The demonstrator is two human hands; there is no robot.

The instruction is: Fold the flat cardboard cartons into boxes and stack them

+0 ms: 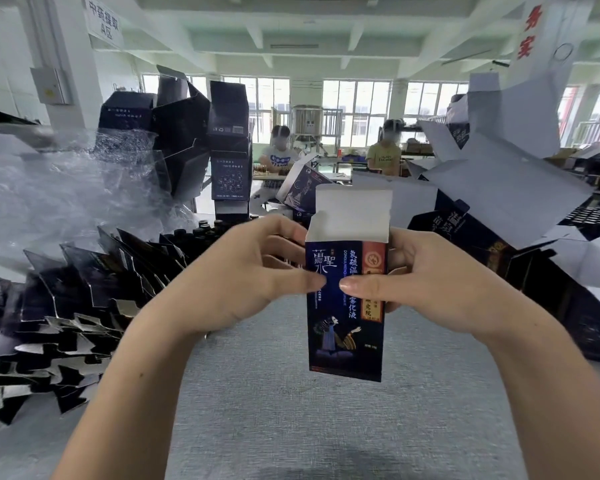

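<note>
A dark blue printed carton (345, 327) stands upright in the air above the grey table, its white top flap (354, 209) raised and open. My left hand (253, 271) grips its left edge, thumb pressed on the front panel. My right hand (420, 275) grips the right edge, thumb also on the front face. The two thumbs nearly meet at mid-panel. A fanned row of flat dark cartons (66, 323) lies at the left on the table. Folded boxes (229, 143) are stacked at the back left.
The grey table (291, 427) stretches in front of me. Crumpled clear plastic wrap (66, 188) lies at the back left. A heap of opened dark and white boxes (520, 209) fills the right side. Small dark bottles (205, 226) stand behind. Two seated people work further back.
</note>
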